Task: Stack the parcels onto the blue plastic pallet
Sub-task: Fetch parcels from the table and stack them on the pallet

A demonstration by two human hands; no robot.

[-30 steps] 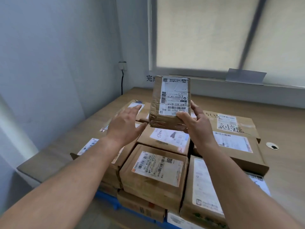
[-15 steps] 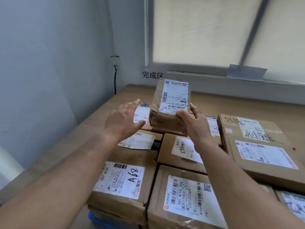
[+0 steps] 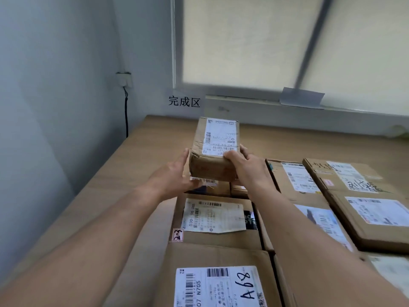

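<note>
A small brown parcel (image 3: pixel 211 165) with a white shipping label sits at the far left end of the stack, on top of another box. My right hand (image 3: pixel 247 171) grips its near right corner, thumb on the top face. My left hand (image 3: pixel 177 176) lies flat against its left side with straight fingers. Below and towards me are a parcel with a torn white label (image 3: pixel 215 218) and one marked "A68" (image 3: pixel 219 284). The blue pallet is hidden under the parcels.
More labelled cardboard parcels (image 3: pixel 365 209) fill the right side of the stack. A wooden surface (image 3: pixel 159 138) runs along the left and back, up to the grey wall and the window ledge (image 3: pixel 265 107). A black cable (image 3: pixel 126 116) hangs down the wall corner.
The small parcel has come down from the air onto the far left of the stack. My left hand has moved in against its side. The view has moved closer over the parcels.
</note>
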